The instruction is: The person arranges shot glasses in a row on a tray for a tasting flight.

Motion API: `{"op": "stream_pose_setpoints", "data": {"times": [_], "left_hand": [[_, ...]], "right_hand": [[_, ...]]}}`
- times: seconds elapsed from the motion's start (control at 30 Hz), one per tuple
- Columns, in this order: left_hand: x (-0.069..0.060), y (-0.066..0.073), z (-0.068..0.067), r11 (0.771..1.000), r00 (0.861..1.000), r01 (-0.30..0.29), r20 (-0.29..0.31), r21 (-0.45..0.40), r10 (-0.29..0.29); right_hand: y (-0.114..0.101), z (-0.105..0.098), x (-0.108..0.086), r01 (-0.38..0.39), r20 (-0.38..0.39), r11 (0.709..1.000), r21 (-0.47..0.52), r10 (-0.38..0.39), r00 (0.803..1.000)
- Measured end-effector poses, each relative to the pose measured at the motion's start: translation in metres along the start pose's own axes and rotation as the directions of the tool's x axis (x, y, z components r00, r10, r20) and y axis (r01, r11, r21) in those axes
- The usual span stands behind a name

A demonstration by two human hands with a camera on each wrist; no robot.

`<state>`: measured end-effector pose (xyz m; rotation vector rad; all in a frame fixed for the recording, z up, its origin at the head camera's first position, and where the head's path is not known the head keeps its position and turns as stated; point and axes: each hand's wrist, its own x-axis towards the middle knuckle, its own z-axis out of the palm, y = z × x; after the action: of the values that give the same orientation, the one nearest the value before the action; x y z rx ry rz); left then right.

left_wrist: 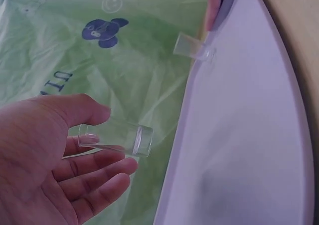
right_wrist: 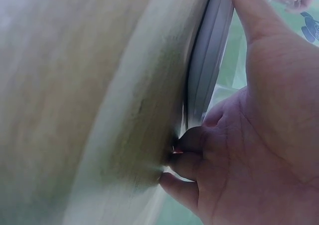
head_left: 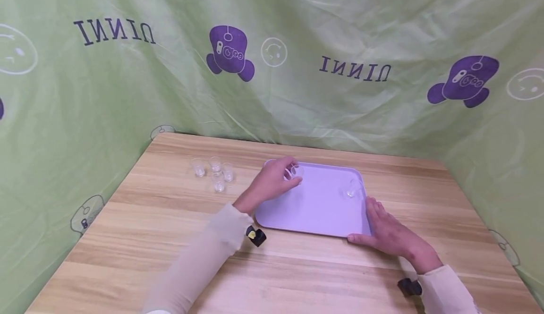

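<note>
Between thumb and index finger, the left hand [head_left: 274,179] pinches a clear small glass [head_left: 296,172] over the back left part of a purple tray [head_left: 318,205]. The left wrist view shows that glass [left_wrist: 117,136] in the left hand [left_wrist: 65,155], its other fingers loosely spread. Another clear glass [head_left: 352,189] stands on the tray near its right edge. The right hand [head_left: 391,233] rests against the tray's front right corner, thumb at the front edge and fingers along the right side. In the right wrist view, the right hand [right_wrist: 264,120] touches the tray's rim [right_wrist: 209,60].
Several clear glasses [head_left: 218,181] stand grouped on the wooden table [head_left: 170,200], left of the tray. A green printed cloth [head_left: 297,106] hangs behind the table and at both sides. A black strap piece hangs at each wrist.
</note>
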<state>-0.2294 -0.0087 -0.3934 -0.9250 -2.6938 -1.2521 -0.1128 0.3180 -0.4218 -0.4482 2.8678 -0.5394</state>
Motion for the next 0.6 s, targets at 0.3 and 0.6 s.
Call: {"op": "stream_pose_setpoints", "data": {"times": [0.3, 0.6], "left_hand": [[0.021, 0.014, 0.036, 0.999, 0.996, 0.005, 0.09, 0.039, -0.008], [0.036, 0.025, 0.058, 0.994, 0.99, 0.001, 0.139, 0.113, -0.017]], "right_hand": [[0.002, 0.001, 0.001, 0.005, -0.007, 1.0, -0.001, -0.005, 1.0], [0.0, 0.001, -0.001, 0.016, -0.024, 1.0, -0.015, -0.017, 1.0]]}}
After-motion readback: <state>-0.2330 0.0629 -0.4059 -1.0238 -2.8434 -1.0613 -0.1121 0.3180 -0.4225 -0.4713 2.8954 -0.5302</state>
